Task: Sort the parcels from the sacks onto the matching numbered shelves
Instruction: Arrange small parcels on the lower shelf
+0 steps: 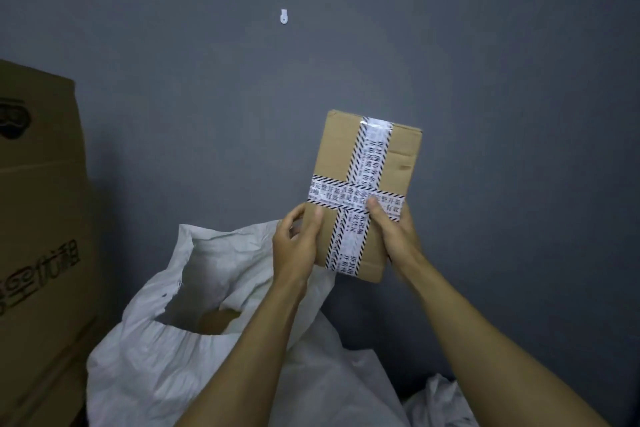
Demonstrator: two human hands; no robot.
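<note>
I hold a flat brown cardboard parcel (349,156) upright in front of the grey wall, crossed by white tape with black stripes and printed characters. My left hand (294,246) grips its lower left edge, thumb on the front. At the lower right edge my right hand (394,232) grips it, thumb pressed on the tape. No number label shows on this face. Below my arms an open white woven sack (166,357) stands, with a brown parcel (218,321) visible inside its mouth.
Large stacked cardboard boxes (38,218) with printed characters stand at the left. A second white sack (440,402) lies at the bottom right. A small white hook (284,16) sticks to the dark grey wall (519,80). No shelves are in view.
</note>
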